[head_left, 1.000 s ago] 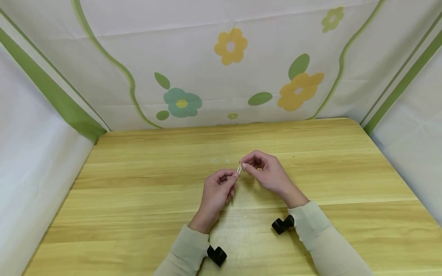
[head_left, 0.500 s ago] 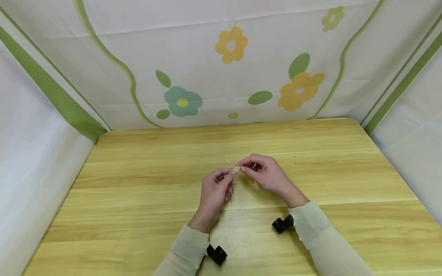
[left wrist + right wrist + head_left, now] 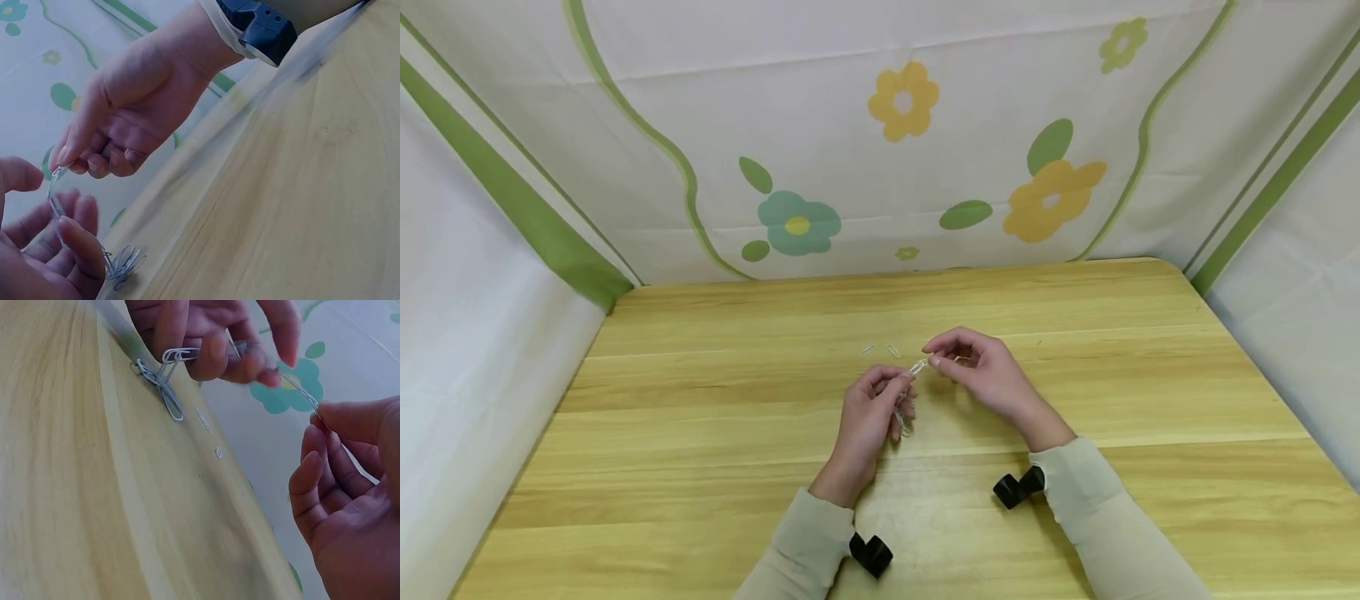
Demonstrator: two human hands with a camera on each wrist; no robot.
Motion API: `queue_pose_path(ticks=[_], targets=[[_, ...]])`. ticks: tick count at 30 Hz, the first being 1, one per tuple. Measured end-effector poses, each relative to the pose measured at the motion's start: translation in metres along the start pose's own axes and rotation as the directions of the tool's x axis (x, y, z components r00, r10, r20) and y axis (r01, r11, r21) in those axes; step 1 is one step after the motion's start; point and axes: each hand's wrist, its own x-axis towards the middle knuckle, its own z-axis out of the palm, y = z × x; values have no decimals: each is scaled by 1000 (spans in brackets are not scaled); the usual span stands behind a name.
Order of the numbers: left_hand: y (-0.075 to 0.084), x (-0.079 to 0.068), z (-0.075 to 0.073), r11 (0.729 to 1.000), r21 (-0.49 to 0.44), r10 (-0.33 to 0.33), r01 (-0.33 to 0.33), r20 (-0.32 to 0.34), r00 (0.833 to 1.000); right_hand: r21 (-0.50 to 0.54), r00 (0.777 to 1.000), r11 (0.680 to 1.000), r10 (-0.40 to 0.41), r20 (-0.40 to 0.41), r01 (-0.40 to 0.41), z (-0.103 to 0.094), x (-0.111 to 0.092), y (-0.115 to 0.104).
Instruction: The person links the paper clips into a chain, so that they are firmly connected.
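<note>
- Paper-clip chain (image 3: 917,367): held above the counter (image 3: 700,433), well inside its left and right edges.
- Right hand (image 3: 981,371): thumb and fingertips pressed together, pinching one end.
- Left hand (image 3: 872,408): fingers loosely curled around the chain.
- Links: thin pale wire loops, the other end dangling.
- Two loose paper clips (image 3: 893,351) lie toward the far edge.
</note>
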Motion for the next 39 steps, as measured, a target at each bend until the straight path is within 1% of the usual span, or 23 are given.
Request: queue_pose_path(ticks=[5,10,13,20,22,25,28,30,31,33,36,39], targets=[[0,-1,1,997,72,15,-15,-2,1000,-7,999,1000,22,35,-22,1,1,0],[1,-2,1,995,89,37,-39,21,999,19,999,999,29,17,-29,1,1,1],[0,-2,2,994,106,30,-32,20,999,26,999,999,34,7,-34,0,1,1],[0,-3,0,991,130,12,-14,21,1000,43,1000,999,29,12,-29,3,2,0],[-1,-3,0,989,147,19,-22,21,1000,44,1000,999,26,16,-26,5,3,-1],[-1,-2,-2,985,170,37,-37,5,999,43,999,999,30,15,-31,8,6,-2],[-1,-1,-3,987,150,56,-49,-39,998,55,998,997,61,-10,-60,12,14,-4],[-1,0,-4,993,106,55,-46,-81,995,16,995,996,90,-45,-89,14,22,-4],[-1,1,-5,996,77,54,-46,-105,993,-22,993,994,102,-57,-103,15,26,-4],[-1,3,-6,999,14,53,-51,-153,987,-135,990,983,120,-67,-128,18,35,-2],[-1,5,-9,997,-59,41,-56,-225,974,-328,989,934,137,-47,-145,22,48,1],[0,7,-12,993,-101,24,-58,-305,952,-446,987,882,157,-31,-154,29,56,-2]])
